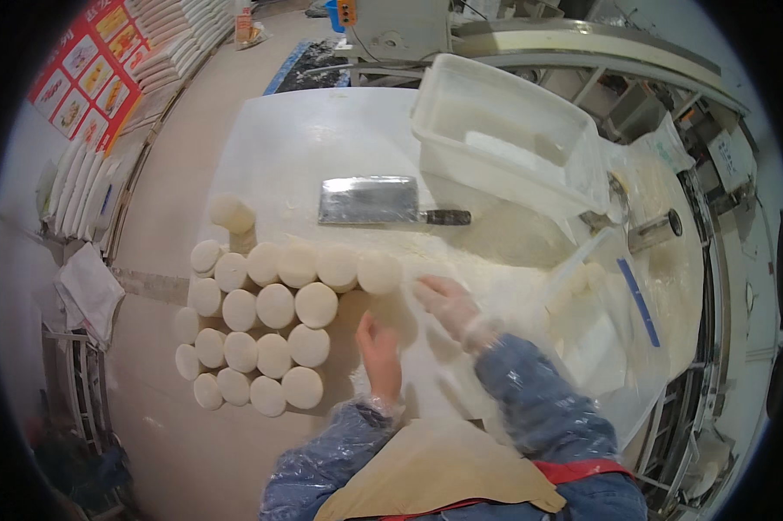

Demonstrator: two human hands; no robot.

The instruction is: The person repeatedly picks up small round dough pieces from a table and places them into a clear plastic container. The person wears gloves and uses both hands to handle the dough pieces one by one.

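I see the left hand (379, 352) and right hand (448, 304), fingers loosely curled, cupping a dough piece (398, 310) between them, just right of the rows of dough rounds (261, 326); grip blurred.

Bakery workroom: floured table (261, 148), rows of dough rounds (257, 326), stacked flour sacks (179, 39).

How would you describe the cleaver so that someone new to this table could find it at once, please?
Start at the big white floured table and look beyond the rows of round dough pieces, toward the clear plastic tub. The cleaver lies flat there, alone: the only shiny metal rectangle, with a dark handle pointing right.
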